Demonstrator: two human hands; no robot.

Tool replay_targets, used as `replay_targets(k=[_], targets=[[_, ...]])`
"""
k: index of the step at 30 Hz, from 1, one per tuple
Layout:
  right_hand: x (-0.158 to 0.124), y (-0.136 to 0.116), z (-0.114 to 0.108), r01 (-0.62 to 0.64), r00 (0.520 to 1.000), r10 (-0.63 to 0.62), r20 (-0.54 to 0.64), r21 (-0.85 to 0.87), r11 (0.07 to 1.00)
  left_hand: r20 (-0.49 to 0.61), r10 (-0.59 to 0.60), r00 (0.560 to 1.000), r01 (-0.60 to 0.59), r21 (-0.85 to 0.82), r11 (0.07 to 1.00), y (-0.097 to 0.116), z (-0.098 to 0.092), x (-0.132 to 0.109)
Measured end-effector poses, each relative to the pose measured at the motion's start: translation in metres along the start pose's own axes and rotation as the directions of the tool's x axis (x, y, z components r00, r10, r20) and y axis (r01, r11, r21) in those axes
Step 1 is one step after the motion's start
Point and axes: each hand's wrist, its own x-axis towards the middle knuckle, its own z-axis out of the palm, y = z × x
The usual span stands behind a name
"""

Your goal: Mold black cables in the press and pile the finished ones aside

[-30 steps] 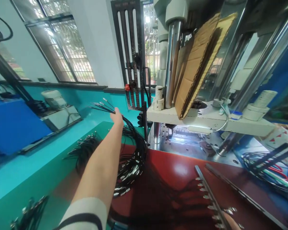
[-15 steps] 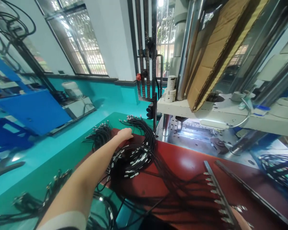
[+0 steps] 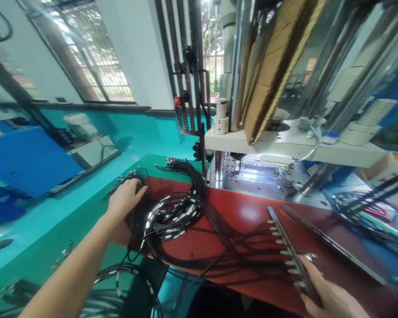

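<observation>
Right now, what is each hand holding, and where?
Right hand grips the near end of the metal bar; left hand is on black cables, hold unclear.

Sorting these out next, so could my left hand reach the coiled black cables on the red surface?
Probably yes: your left hand sits just beside the coiled black cables, and nothing appears to stand between them on the red work surface.

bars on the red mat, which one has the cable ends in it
The left bar, held by the right hand, has the metal-tipped cables lined up along it; the other bar, further right, holds none.
</observation>
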Motion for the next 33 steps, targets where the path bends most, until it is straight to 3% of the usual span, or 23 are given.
replay_targets(k=[1, 2, 3, 5, 6, 8, 10, 12, 15, 18, 20, 23, 26, 28, 30, 33], targets=[[0.0, -0.006, -0.006, -0.014, 0.999, 0.013, 0.049, 0.021, 1.0, -0.049, 0.153, 0.987, -0.156, -0.053, 0.986, 0.017, -0.001, -0.009], [0.0, -0.012, -0.012, -0.026, 0.997, 0.024, 0.072, 0.032, 0.999, -0.071, 0.326, 0.943, -0.332, -0.101, 0.938, 0.037, -0.003, -0.019], [0.0, -0.017, -0.018, -0.033, 0.996, 0.03, 0.082, 0.039, 0.999, -0.074, 0.49, 0.869, -0.495, -0.137, 0.858, 0.059, -0.004, -0.031], [-0.001, -0.027, -0.029, -0.041, 0.996, 0.037, 0.083, 0.047, 0.998, -0.034, 0.716, 0.697, -0.71, -0.169, 0.683, 0.102, -0.003, -0.057], [-0.001, -0.031, -0.033, -0.041, 0.996, 0.036, 0.082, 0.051, 0.998, -0.022, 0.781, 0.624, -0.772, -0.171, 0.612, 0.121, -0.001, -0.069], [-0.001, -0.036, -0.042, -0.034, 0.996, 0.029, 0.08, 0.062, 0.998, 0.003, 0.855, 0.519, -0.844, -0.161, 0.513, 0.152, 0.005, -0.09], [-0.001, -0.038, -0.049, -0.02, 0.998, 0.014, 0.065, 0.083, 0.996, 0.026, 0.891, 0.453, -0.876, -0.171, 0.45, 0.172, 0.01, -0.102], [0.001, -0.038, -0.057, -0.01, 0.999, 0.003, 0.053, 0.121, 0.993, 0.064, 0.907, 0.416, -0.882, -0.215, 0.419, 0.183, 0.009, -0.106], [0.008, -0.036, -0.065, -0.118, 0.985, 0.08, 0.153, 0.26, 0.958, 0.162, 0.904, 0.397, -0.85, -0.307, 0.428, 0.193, -0.001, -0.105], [0.024, -0.034, -0.072, -0.3, 0.932, 0.215, 0.291, 0.287, 0.91, 0.257, 0.869, 0.423, -0.801, -0.341, 0.491, 0.206, -0.011, -0.109], [0.036, -0.032, -0.077, -0.295, 0.941, 0.236, 0.244, 0.245, 0.924, 0.302, 0.85, 0.431, -0.787, -0.334, 0.518, 0.217, -0.013, -0.117], [0.056, -0.026, -0.086, -0.188, 0.982, 0.174, 0.08, 0.221, 0.957, 0.362, 0.837, 0.411, -0.772, -0.35, 0.53, 0.233, -0.008, -0.127], [0.078, -0.017, -0.098, -0.139, 0.989, 0.145, -0.02, 0.169, 0.976, 0.383, 0.83, 0.405, -0.69, -0.469, 0.552, 0.245, -0.001, -0.125], [0.098, -0.012, -0.106, -0.128, 0.988, 0.137, -0.065, 0.126, 0.984, 0.437, 0.819, 0.371, -0.513, -0.638, 0.574, 0.254, 0.004, -0.114], [0.122, -0.008, -0.116, -0.096, 0.989, 0.105, -0.105, 0.091, 0.991, 0.523, 0.798, 0.301, -0.228, -0.773, 0.592, 0.264, 0.008, -0.099], [0.167, -0.006, -0.129, -0.016, 0.988, 0.023, -0.154, 0.049, 0.999, 0.583, 0.79, 0.192, 0.116, -0.812, 0.571, 0.283, 0.013, -0.075]])
